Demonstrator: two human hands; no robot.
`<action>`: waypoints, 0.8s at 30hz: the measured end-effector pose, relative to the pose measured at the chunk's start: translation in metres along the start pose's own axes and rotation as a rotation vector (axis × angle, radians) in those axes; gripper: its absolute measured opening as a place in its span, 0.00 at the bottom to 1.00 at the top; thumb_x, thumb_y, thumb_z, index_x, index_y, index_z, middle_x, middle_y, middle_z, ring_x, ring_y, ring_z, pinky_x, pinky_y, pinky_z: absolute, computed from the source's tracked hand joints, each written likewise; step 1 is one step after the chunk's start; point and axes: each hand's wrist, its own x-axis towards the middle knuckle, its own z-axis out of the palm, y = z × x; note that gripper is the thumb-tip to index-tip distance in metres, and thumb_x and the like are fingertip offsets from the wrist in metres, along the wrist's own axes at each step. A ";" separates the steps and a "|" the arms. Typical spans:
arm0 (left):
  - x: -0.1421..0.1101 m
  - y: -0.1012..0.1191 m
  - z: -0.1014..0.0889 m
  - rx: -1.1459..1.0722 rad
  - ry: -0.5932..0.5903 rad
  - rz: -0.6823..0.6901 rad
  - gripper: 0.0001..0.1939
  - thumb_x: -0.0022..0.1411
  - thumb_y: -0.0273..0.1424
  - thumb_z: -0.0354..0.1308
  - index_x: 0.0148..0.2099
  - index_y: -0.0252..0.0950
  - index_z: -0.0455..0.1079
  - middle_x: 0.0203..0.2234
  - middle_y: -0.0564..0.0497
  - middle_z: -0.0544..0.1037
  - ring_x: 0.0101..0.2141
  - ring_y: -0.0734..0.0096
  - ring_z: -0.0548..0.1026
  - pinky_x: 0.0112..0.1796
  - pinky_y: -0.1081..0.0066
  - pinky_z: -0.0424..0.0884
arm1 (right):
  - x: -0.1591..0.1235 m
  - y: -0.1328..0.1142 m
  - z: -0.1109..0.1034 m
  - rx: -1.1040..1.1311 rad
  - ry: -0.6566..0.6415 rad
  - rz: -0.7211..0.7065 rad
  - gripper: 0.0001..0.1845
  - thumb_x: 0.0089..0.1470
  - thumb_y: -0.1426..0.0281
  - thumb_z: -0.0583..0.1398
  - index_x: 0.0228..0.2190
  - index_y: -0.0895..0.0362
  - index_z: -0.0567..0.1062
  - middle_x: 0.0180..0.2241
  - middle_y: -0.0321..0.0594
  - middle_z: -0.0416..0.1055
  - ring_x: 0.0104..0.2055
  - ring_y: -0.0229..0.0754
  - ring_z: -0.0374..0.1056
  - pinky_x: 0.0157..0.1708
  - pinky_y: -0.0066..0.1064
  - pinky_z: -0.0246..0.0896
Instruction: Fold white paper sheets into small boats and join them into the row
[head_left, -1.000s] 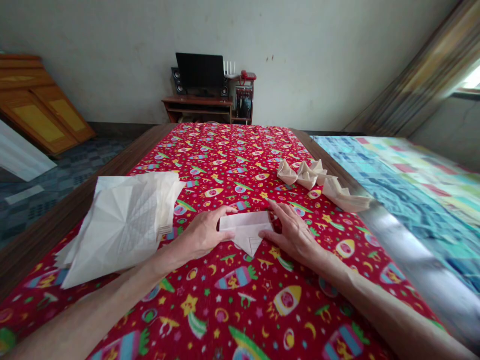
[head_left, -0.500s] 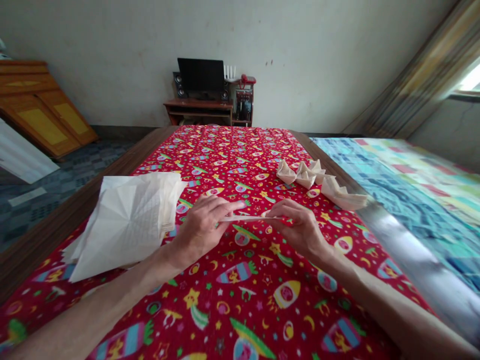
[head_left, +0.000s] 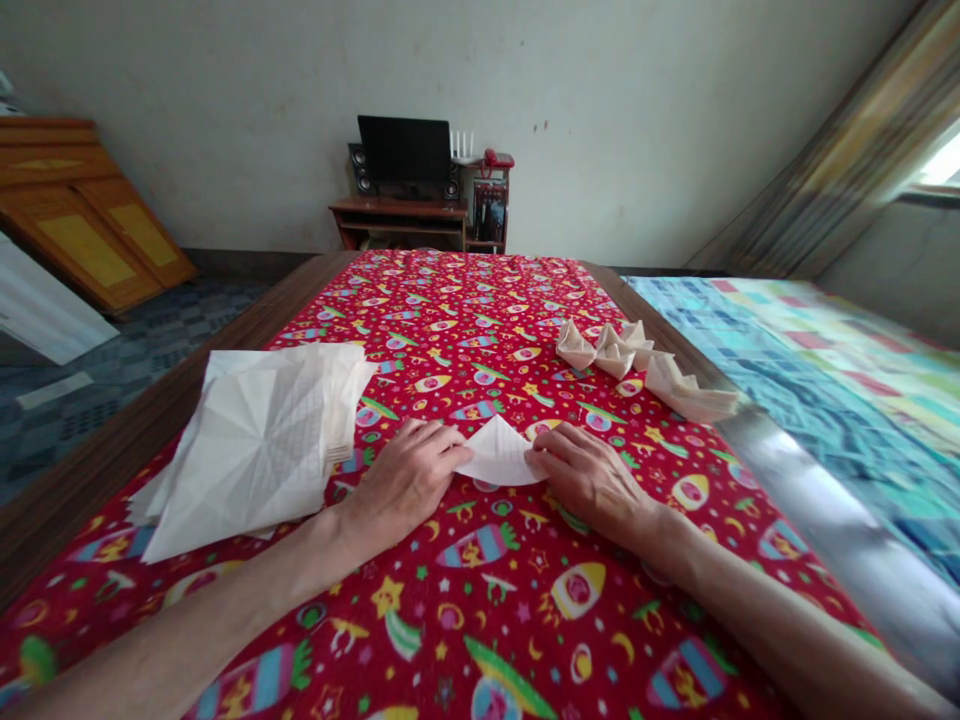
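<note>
A small folded sheet of white paper (head_left: 498, 455) lies low over the tablecloth, its pointed top facing away from me. My left hand (head_left: 412, 465) pinches its left corner, and my right hand (head_left: 589, 470) grips the right corner. The fingertips of both hands are partly hidden behind the knuckles. Left of my left hand is a stack of creased white paper sheets (head_left: 232, 450). Beyond my right hand stand several folded paper boats (head_left: 616, 350), and a nested group of folded paper shapes (head_left: 686, 390) lies closer to the table's right edge.
The red patterned tablecloth (head_left: 465, 610) covers a long wooden table (head_left: 247, 350). A bed with a blue patterned cover (head_left: 765, 370) stands at the right. Against the far wall are a monitor (head_left: 405, 150) on a desk (head_left: 397, 212) and, leftward, a wooden cabinet (head_left: 97, 220).
The paper was edge-on between my hands; now it is tilted so its triangular face shows. Both hands have turned knuckles-up and moved slightly lower.
</note>
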 end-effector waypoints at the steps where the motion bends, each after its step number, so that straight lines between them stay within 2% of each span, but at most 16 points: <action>1: -0.001 0.000 -0.001 -0.002 -0.001 0.001 0.11 0.63 0.22 0.50 0.45 0.37 0.70 0.39 0.50 0.74 0.41 0.63 0.69 0.43 0.62 0.63 | -0.002 0.000 -0.002 0.020 -0.007 0.001 0.13 0.61 0.75 0.50 0.34 0.58 0.73 0.36 0.46 0.71 0.38 0.44 0.63 0.35 0.34 0.62; 4: -0.002 0.000 -0.002 -0.023 0.007 0.021 0.07 0.63 0.25 0.53 0.43 0.37 0.70 0.39 0.51 0.75 0.41 0.63 0.70 0.43 0.62 0.63 | -0.008 -0.001 -0.005 0.099 -0.018 0.034 0.12 0.62 0.72 0.51 0.37 0.58 0.74 0.37 0.46 0.71 0.40 0.44 0.64 0.37 0.34 0.64; 7: -0.001 -0.004 0.002 -0.096 0.066 -0.016 0.05 0.64 0.28 0.54 0.38 0.36 0.71 0.36 0.51 0.76 0.38 0.66 0.72 0.41 0.63 0.64 | -0.011 0.001 -0.003 0.224 0.012 0.109 0.12 0.62 0.68 0.52 0.36 0.56 0.75 0.37 0.44 0.72 0.40 0.43 0.66 0.38 0.33 0.65; 12: 0.003 -0.014 0.012 -0.407 0.147 -0.135 0.07 0.62 0.29 0.56 0.33 0.35 0.73 0.32 0.50 0.77 0.35 0.70 0.74 0.38 0.70 0.68 | -0.011 0.006 0.003 0.442 0.065 0.342 0.15 0.61 0.65 0.53 0.29 0.56 0.75 0.32 0.41 0.72 0.33 0.38 0.68 0.32 0.29 0.63; 16: 0.005 -0.021 0.014 -0.583 0.133 -0.228 0.09 0.61 0.31 0.56 0.30 0.36 0.75 0.31 0.50 0.78 0.32 0.72 0.75 0.35 0.72 0.70 | -0.007 0.006 0.005 0.436 0.070 0.500 0.16 0.60 0.63 0.54 0.24 0.56 0.74 0.27 0.37 0.72 0.27 0.37 0.66 0.26 0.28 0.59; 19: 0.004 -0.023 0.014 -0.592 0.132 -0.275 0.11 0.61 0.33 0.56 0.28 0.35 0.73 0.30 0.50 0.77 0.31 0.72 0.75 0.34 0.72 0.69 | -0.005 0.005 0.004 0.400 0.052 0.528 0.15 0.59 0.63 0.55 0.24 0.55 0.73 0.26 0.37 0.72 0.27 0.37 0.67 0.26 0.27 0.58; 24: 0.006 -0.022 0.018 -0.438 0.122 -0.293 0.13 0.63 0.32 0.52 0.27 0.34 0.68 0.29 0.50 0.72 0.30 0.72 0.72 0.34 0.71 0.67 | -0.003 0.003 0.005 0.319 0.050 0.528 0.14 0.59 0.64 0.54 0.25 0.56 0.72 0.27 0.38 0.71 0.28 0.38 0.67 0.27 0.28 0.57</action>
